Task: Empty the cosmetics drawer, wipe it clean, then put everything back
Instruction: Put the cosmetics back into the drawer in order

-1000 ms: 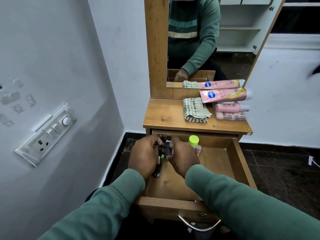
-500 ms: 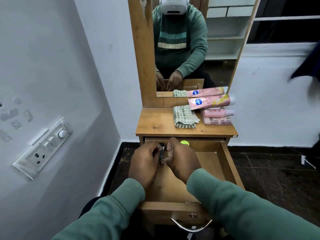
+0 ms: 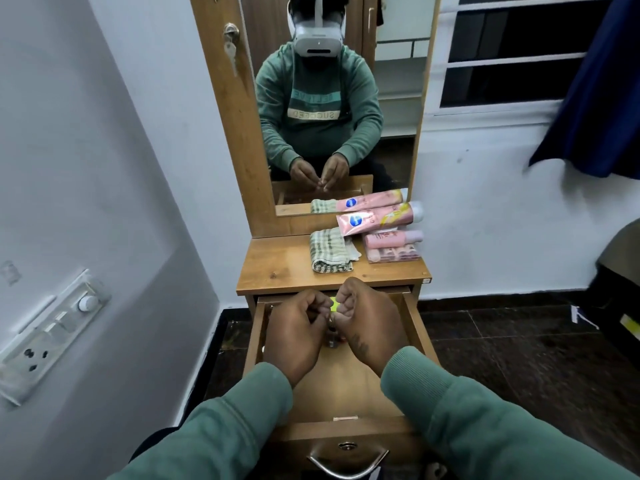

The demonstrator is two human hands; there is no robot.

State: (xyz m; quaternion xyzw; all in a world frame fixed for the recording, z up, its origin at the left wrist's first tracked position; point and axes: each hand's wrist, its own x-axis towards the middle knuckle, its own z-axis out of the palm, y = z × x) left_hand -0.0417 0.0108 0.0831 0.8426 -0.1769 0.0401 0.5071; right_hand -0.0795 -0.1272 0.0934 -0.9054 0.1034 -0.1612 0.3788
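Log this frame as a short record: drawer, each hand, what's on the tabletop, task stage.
drawer: drawer pulled open
left hand: left hand over the drawer, fingers curled on a small dark item, mostly hidden
right hand: right hand close beside it, fingers curled on the same item
in drawer: yellow-green cap shows between the hands
tabletop: tabletop bears a folded checked cloth, large pink tube, small pink bottle, clear case
stage: probably emptying, not yet finished

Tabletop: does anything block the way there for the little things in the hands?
Nothing visible does. The left hand and right hand grip small items over the drawer; the tabletop is bare on its left, with the cloth and pink tubes on its right.
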